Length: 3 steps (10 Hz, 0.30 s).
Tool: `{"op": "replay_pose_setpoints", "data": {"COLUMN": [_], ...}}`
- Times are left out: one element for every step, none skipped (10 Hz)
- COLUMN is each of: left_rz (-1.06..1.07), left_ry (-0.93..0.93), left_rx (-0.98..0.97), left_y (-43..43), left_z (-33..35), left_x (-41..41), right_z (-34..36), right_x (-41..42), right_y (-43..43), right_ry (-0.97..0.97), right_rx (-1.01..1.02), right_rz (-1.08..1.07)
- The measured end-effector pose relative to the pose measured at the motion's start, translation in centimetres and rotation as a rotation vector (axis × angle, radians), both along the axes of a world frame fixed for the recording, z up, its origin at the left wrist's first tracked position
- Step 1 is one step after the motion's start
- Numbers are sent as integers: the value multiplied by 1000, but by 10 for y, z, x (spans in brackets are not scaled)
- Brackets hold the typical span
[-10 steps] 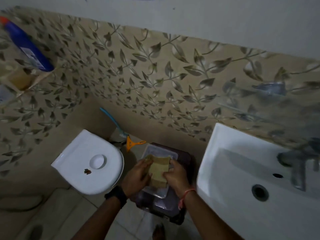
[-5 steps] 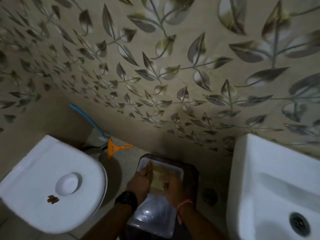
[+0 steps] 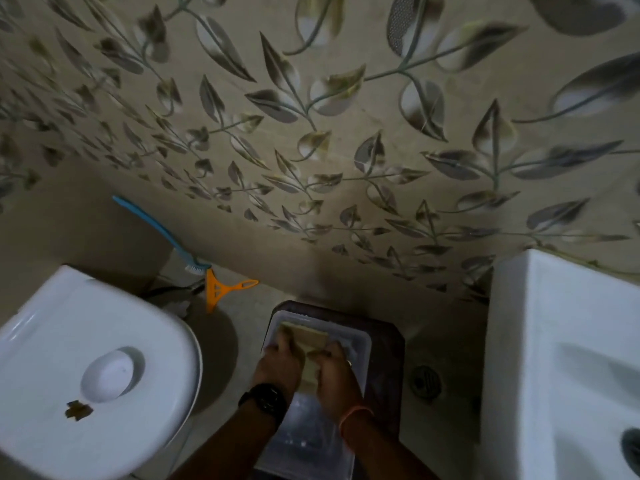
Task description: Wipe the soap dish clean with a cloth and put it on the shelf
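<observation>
Translucent rectangular plastic soap dish (image 3: 356,344) lies on a dark brown plastic stool (image 3: 388,341) between the white toilet lid (image 3: 52,358) and the white ceramic sink (image 3: 554,341). Both hands press a folded yellowish cloth (image 3: 310,341) into its far end: the left hand (image 3: 280,362) with fingers flat on the cloth, the right hand (image 3: 334,372) with fingers curled over it. An orange plastic squeegee (image 3: 216,289) rests on the floor behind.
</observation>
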<state>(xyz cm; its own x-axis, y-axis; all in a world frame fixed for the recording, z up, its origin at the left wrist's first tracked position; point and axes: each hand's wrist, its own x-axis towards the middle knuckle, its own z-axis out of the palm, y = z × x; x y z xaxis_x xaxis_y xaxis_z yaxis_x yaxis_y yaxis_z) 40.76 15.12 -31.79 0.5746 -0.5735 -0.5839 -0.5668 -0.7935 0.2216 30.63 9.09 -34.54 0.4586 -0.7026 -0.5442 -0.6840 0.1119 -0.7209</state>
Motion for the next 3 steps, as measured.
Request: {"op": "replay_pose_setpoints", "data": {"left_rz": [16, -130, -233], "left_ry": [-96, -173, -220], "left_rx": [-10, -40, -35], "left_y": [-4, 0, 12], "left_z": [3, 15, 53], "left_x": [-3, 0, -10], "right_z": [7, 25, 64], "right_x": [-8, -15, -39], "right_y": [-5, 1, 19], "right_ry": [-147, -115, -11], "right_rx": [223, 313, 267], "right_rz": [-298, -144, 179]}}
